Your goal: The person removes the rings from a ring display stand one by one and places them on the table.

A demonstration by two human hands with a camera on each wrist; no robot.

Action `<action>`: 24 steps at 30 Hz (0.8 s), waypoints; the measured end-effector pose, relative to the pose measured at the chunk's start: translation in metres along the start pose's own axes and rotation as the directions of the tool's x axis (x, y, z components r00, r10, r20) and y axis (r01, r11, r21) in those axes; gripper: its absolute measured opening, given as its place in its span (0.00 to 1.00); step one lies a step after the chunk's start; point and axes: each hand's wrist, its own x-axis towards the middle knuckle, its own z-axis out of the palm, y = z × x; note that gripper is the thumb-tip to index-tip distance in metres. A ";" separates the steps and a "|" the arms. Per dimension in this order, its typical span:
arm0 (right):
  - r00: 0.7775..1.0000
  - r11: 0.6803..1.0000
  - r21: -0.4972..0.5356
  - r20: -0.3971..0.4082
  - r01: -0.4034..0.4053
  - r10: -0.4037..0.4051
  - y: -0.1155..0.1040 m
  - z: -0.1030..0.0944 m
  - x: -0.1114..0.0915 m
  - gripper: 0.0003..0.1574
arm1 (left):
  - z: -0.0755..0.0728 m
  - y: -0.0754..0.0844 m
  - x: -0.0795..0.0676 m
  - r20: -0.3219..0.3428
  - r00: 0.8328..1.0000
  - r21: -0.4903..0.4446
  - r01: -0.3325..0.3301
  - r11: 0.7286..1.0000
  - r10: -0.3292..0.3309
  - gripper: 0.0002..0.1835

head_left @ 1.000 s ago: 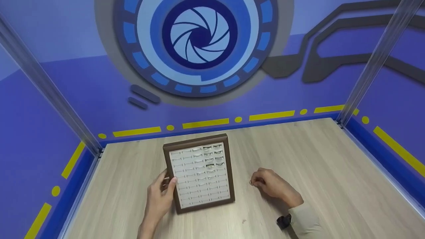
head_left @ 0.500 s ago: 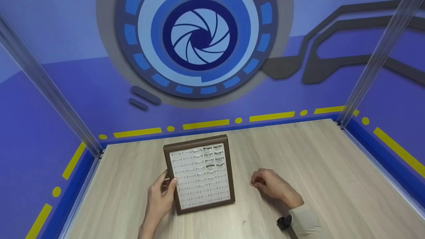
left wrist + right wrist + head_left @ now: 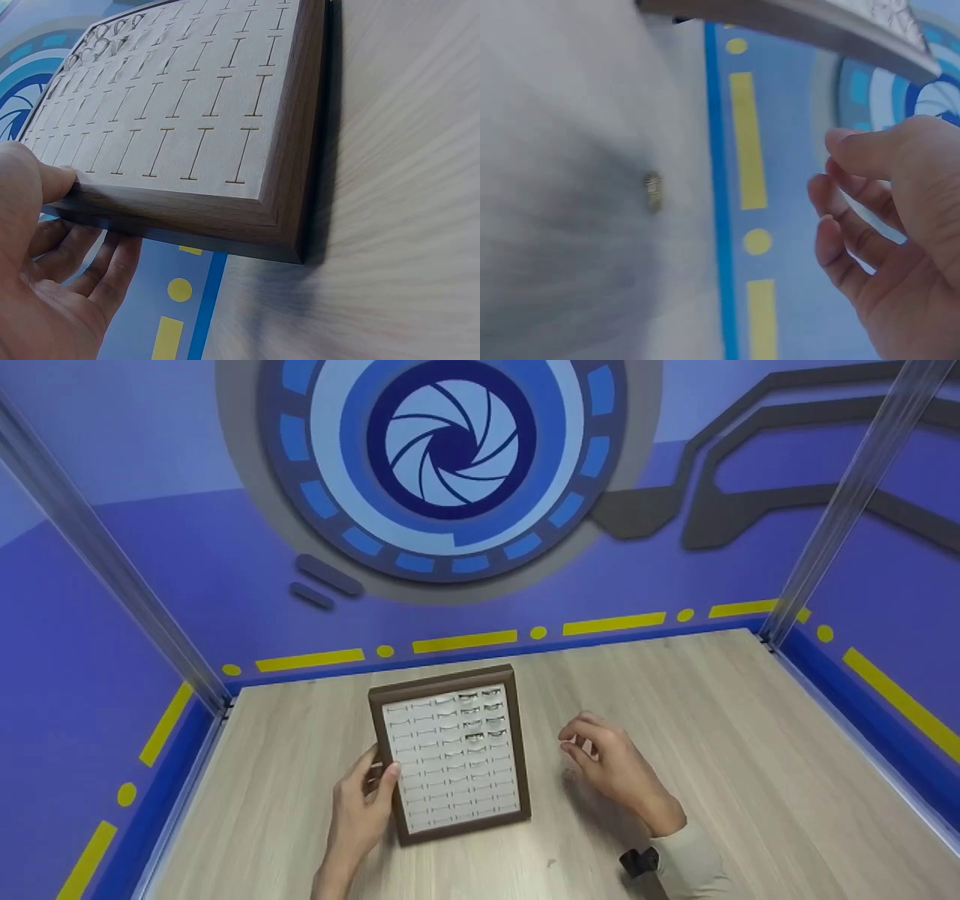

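Observation:
A brown wood-framed ring display tray (image 3: pixel 522 780) stands tilted on the table, its pale face lined with rows of slots. Several rings (image 3: pixel 471 709) sit in the slots toward its upper right. My left hand (image 3: pixel 361 802) grips the tray's left edge, thumb on the front and fingers behind, as the left wrist view (image 3: pixel 52 300) also shows. To the right of the tray, my right hand (image 3: pixel 611 761) hovers over the table with loosely bent fingers and a gap between thumb and forefinger. In the right wrist view a small, blurred gold-coloured ring (image 3: pixel 653 192) lies on the tabletop, apart from the fingers.
The light wood table (image 3: pixel 720 720) reaches back to a blue and purple printed wall (image 3: pixel 450 600) with yellow marks. Metal posts (image 3: pixel 840 502) stand at the back corners. A black watch-like band (image 3: pixel 639 862) is on the right wrist.
My right hand has lifted off the table and its fingertips have parted, letting go of the small ring. The left hand and the tray have stayed in place.

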 end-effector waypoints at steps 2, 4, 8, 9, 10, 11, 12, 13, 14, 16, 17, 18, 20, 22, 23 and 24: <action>0.998 0.999 0.004 -0.041 0.051 -0.051 -0.008 -0.001 0.005 0.14 | -0.001 0.000 0.000 -0.005 1.000 -0.001 -0.005 1.000 0.005 0.30; 0.992 0.995 0.018 -0.081 0.101 -0.099 -0.017 -0.001 0.011 0.15 | -0.001 0.000 0.000 -0.005 1.000 -0.006 -0.006 1.000 0.006 0.30; 0.972 0.980 0.034 -0.144 0.194 -0.187 -0.034 0.000 0.022 0.17 | 0.000 0.000 -0.001 0.004 1.000 -0.012 0.000 1.000 0.000 0.30; 0.968 0.977 0.038 -0.152 0.208 -0.200 -0.038 0.002 0.025 0.17 | 0.000 0.000 -0.001 0.006 1.000 -0.014 0.002 1.000 -0.002 0.30; 0.964 0.974 0.036 -0.160 0.222 -0.214 -0.041 0.003 0.027 0.16 | 0.000 0.000 -0.001 0.005 1.000 -0.016 0.003 1.000 -0.003 0.30; 0.962 0.973 0.038 -0.163 0.227 -0.218 -0.045 0.006 0.030 0.16 | 0.000 -0.001 -0.001 0.002 1.000 -0.015 0.004 1.000 -0.004 0.30; 0.961 0.972 0.039 -0.165 0.233 -0.224 -0.048 0.008 0.033 0.15 | 0.000 -0.001 0.000 0.001 1.000 -0.016 0.005 1.000 -0.005 0.30; 0.960 0.972 0.038 -0.165 0.233 -0.224 -0.051 0.010 0.035 0.14 | 0.000 -0.001 0.000 -0.003 1.000 -0.016 0.003 1.000 -0.003 0.30; 0.961 0.972 0.039 -0.166 0.231 -0.222 -0.053 0.012 0.037 0.14 | 0.001 -0.001 0.000 -0.004 1.000 -0.017 0.002 1.000 -0.002 0.29; 0.961 0.972 0.038 -0.168 0.231 -0.222 -0.058 0.017 0.041 0.13 | 0.001 0.000 0.000 -0.005 1.000 -0.022 -0.001 1.000 0.001 0.29; 0.961 0.972 0.036 -0.168 0.231 -0.222 -0.060 0.020 0.042 0.13 | 0.001 0.000 0.001 -0.003 1.000 -0.023 -0.002 1.000 0.002 0.29; 0.958 0.971 0.025 -0.170 0.237 -0.229 -0.061 0.022 0.042 0.14 | 0.001 0.000 0.001 -0.003 1.000 -0.024 -0.005 1.000 0.005 0.29; 0.953 0.969 -0.006 -0.175 0.249 -0.246 -0.063 0.027 0.042 0.14 | 0.001 0.000 0.001 -0.003 1.000 -0.018 -0.007 1.000 0.007 0.29; 0.948 0.966 -0.039 -0.183 0.256 -0.259 -0.064 0.031 0.042 0.14 | 0.001 0.000 0.001 -0.007 1.000 -0.009 -0.006 1.000 0.006 0.29; 0.946 0.964 -0.057 -0.188 0.259 -0.266 -0.065 0.033 0.041 0.14 | 0.001 0.000 0.001 -0.007 1.000 -0.005 -0.006 1.000 0.006 0.29; 0.942 0.961 -0.074 -0.194 0.265 -0.274 -0.064 0.036 0.041 0.14 | 0.001 -0.001 0.001 -0.008 1.000 0.000 -0.008 1.000 0.008 0.30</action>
